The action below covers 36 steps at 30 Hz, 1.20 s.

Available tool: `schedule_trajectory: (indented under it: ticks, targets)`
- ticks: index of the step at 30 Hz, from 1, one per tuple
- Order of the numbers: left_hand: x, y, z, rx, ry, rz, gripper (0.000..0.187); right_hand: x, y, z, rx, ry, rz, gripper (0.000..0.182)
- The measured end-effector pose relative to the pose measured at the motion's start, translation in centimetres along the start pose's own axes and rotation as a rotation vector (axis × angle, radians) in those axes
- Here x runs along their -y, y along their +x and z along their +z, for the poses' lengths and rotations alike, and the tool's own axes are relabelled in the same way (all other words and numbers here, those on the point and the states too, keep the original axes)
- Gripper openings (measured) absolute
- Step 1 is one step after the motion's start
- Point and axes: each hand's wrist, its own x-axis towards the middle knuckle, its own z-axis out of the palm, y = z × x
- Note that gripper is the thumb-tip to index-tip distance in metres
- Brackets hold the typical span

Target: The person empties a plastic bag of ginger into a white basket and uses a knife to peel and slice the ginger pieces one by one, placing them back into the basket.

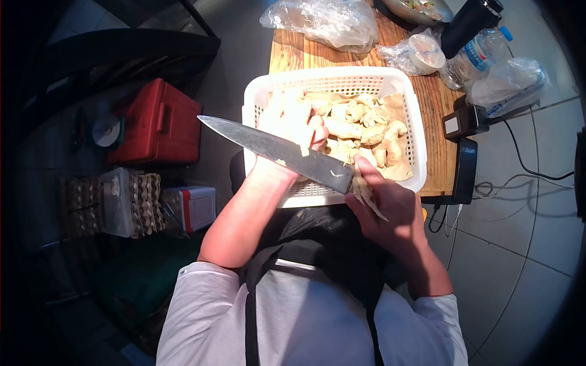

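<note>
My right hand (390,204) grips the handle of a large chef's knife (268,146), whose blade points left across the basket. My left hand (293,125) holds a piece of ginger (305,146) against the blade edge. Both hands are over a white plastic basket (259,97) that rests on my lap and against the table edge. The basket holds several knobby ginger roots (372,131) and peelings.
A wooden table (293,52) beyond the basket carries plastic bags (323,21), a small cup (427,52), a water bottle (479,55) and a black flask (467,24). A red box (159,122) and egg trays (137,201) sit on the floor at the left. Cables run across the tiles at the right.
</note>
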Motion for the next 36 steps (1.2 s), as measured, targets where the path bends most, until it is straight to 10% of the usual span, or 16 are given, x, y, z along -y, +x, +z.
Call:
schedule_trajectory:
  ticks: [6, 14, 36]
  targets:
    - [0.0, -1.1, -0.4, 0.157, -0.767, -0.149, 0.017, 0.3, -0.3, 0.3, -0.048, 0.029, -0.021, 0.058]
    - [-0.6, -3.2, 2.6, -0.351, -1.149, -0.470, 0.035, 1.2, 0.6, 0.2, 0.014, -0.046, 0.042, 0.051]
    - [-0.8, -2.2, -0.1, -0.125, -1.202, -0.401, 0.039, 0.1, 0.4, 0.2, 0.004, 0.097, -0.005, 0.052]
